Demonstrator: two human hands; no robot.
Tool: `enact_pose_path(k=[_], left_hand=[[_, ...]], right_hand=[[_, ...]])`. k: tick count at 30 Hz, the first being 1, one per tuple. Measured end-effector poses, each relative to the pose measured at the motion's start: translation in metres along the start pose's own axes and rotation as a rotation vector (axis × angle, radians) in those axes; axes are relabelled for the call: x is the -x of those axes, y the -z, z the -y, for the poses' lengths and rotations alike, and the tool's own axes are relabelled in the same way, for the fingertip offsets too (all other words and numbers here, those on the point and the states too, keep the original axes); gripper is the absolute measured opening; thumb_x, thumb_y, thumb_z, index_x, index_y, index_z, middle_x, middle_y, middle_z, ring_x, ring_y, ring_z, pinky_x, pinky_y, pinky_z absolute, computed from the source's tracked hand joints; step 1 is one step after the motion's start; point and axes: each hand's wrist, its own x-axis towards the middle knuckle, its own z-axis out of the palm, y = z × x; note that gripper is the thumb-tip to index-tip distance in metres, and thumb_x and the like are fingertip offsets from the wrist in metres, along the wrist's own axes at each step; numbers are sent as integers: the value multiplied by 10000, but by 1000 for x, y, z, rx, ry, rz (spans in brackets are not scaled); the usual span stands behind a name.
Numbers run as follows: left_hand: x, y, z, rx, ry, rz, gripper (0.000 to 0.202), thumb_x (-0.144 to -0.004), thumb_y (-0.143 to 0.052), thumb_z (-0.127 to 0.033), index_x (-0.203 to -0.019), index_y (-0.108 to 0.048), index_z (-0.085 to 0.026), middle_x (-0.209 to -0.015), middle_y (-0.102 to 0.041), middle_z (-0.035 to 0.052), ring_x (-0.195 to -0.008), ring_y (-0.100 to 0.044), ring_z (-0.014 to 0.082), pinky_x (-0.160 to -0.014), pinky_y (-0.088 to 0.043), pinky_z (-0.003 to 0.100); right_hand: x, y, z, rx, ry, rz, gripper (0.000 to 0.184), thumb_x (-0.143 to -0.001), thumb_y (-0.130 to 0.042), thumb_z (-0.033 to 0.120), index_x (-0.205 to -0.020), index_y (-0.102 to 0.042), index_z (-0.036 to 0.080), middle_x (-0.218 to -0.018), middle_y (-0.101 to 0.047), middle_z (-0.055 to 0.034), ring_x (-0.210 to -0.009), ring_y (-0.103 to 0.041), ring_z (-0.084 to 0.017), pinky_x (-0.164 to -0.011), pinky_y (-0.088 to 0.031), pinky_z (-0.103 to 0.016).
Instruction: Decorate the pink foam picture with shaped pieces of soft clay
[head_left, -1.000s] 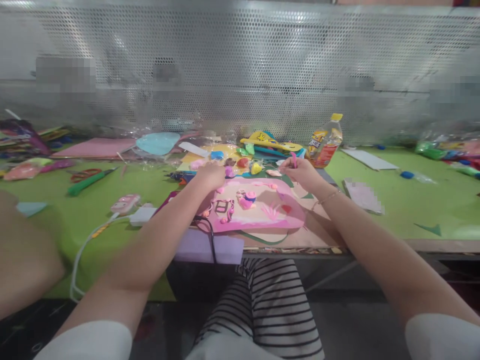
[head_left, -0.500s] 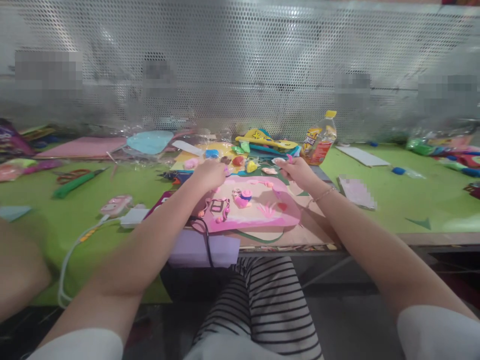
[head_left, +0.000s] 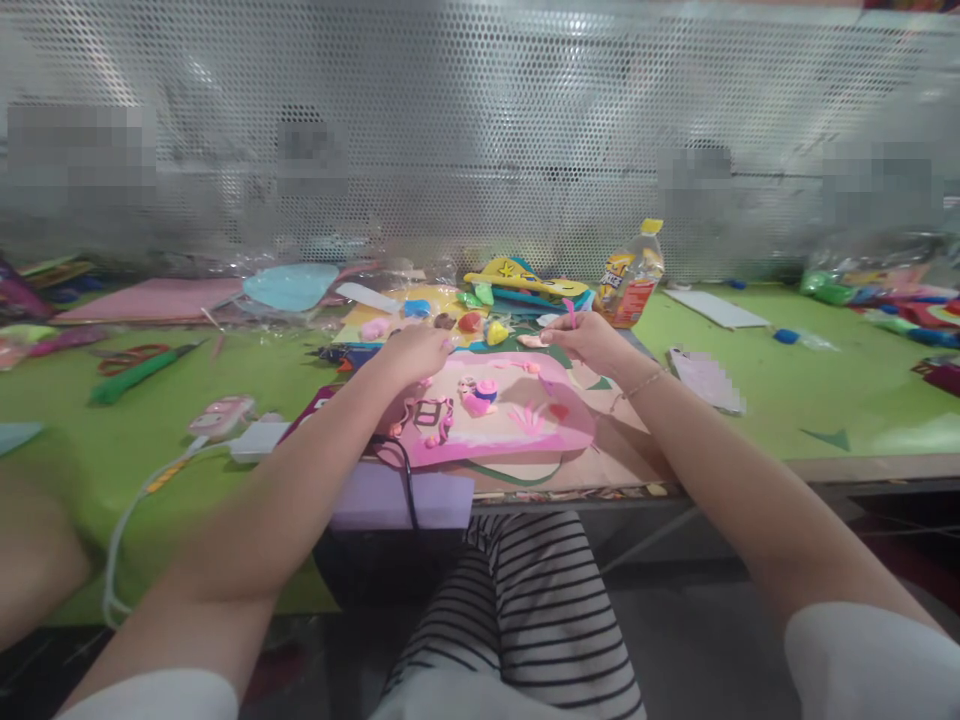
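Observation:
A pink-edged craft board [head_left: 510, 445] lies in front of me, with a pink and blue snail figure [head_left: 480, 396], a brown square frame [head_left: 429, 412] and a red heart [head_left: 559, 411] on its pale middle. My left hand [head_left: 417, 352] is at the board's upper left corner, fingers curled; what they hold, if anything, is hidden. Beyond the upper right edge my right hand [head_left: 586, 342] pinches, with a small pink piece [head_left: 570, 312] sticking up at its fingers. Its fingertips are close to a pale pink lump [head_left: 532, 341]. Coloured clay lumps, including a yellow one [head_left: 496, 332], lie behind the board.
A yellow-capped bottle [head_left: 634, 280] stands at the back right, near a phone [head_left: 705, 380]. Left are a green-handled cutter [head_left: 135, 378], scissors [head_left: 133, 357] and a pink charger [head_left: 221, 417] with its cable. A perforated metal panel [head_left: 480, 130] closes off the back. Another person's arm [head_left: 34, 560] shows at far left.
My right hand has moved slightly left, its fingertips closer to the pale pink lump. My left hand stays at the board's corner. The whole view has shifted a little.

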Motion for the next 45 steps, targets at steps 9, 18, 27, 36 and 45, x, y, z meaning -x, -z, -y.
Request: enact_pose_path(k=[9, 18, 27, 36, 45], left_hand=[[6, 4, -4, 78, 1, -28, 314, -871, -367, -278, -919, -664, -188, -984, -671, 107, -942, -593, 246, -802, -439, 328], [11, 19, -30, 463, 13, -118, 335, -907, -352, -329, -1044, -605, -157, -1135, -631, 138, -1079, -570, 255, -903, -435, 362], [38, 15, -96, 2305, 141, 198, 666, -910, -83, -590, -847, -582, -154, -796, -613, 102, -796, -623, 184, -782, -532, 335], [66, 15, -91, 2708, 353, -77, 584, -951, -74, -463, -682, -506, -175, -619, -445, 26, -530, -427, 112, -551, -463, 251], [115, 2, -91, 3098, 241, -252, 594, -923, -226, -425, -1230, -484, 12, -1113, -618, 227, -1055, -610, 273, -799, -548, 372]], right_hand=[[0, 0, -2, -9, -27, -36, 586, -719, -599, 659, -420, -419, 188, -308, -307, 54, -289, -240, -38, -311, -144, -214], [0, -2, 1, 37, 81, -24, 409, -628, -715, 532, -619, -657, 127, -470, -568, -5, -335, -227, -30, -339, -183, -230], [31, -51, 34, 450, 764, 145, 164, -823, -592, 266, -763, -735, 212, -868, -690, -51, -785, -615, -166, -711, -468, -286], [34, -66, 46, 927, 1068, 137, 210, -889, -525, 224, -916, -731, 255, -934, -639, -44, -731, -575, -145, -607, -421, -257], [70, -40, 71, 861, 832, 312, 457, -939, -347, 460, -1204, -587, 175, -972, -517, -105, -867, -546, -215, -791, -463, -374]])
